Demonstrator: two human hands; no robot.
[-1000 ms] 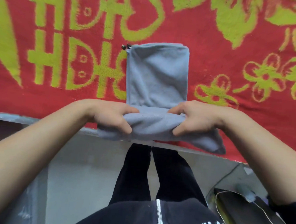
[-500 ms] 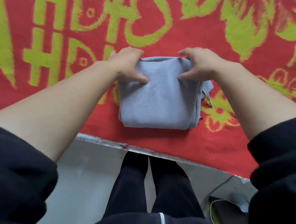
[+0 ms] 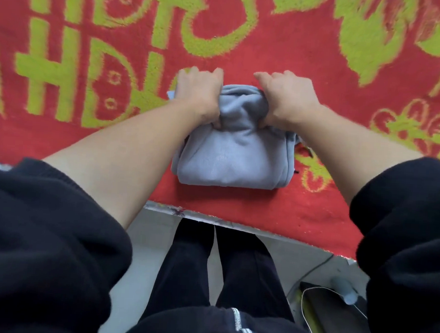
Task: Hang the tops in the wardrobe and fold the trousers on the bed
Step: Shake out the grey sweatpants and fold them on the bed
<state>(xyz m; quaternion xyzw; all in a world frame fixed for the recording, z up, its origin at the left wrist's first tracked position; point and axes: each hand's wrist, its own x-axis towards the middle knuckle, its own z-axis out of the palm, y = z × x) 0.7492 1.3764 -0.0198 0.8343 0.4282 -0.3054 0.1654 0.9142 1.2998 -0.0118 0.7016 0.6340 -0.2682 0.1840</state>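
Observation:
Grey trousers lie folded into a thick compact bundle on the red bed cover, close to the bed's near edge. My left hand grips the far left part of the bundle, fingers dug into the fabric. On the far right part, my right hand is clenched the same way. Between the two hands the top layer bunches up in wrinkles. A bit of drawstring shows at the bundle's right side.
The red cover carries large yellow-green characters and flowers. The bed's edge runs just below the bundle, with pale floor and my black-clad legs beneath. A dark case with a white cable lies on the floor at right.
The near end of the trousers was folded away over the far part, making a compact bundle. Both hands have since gone from holding the far edge flat to clenching and bunching the fabric.

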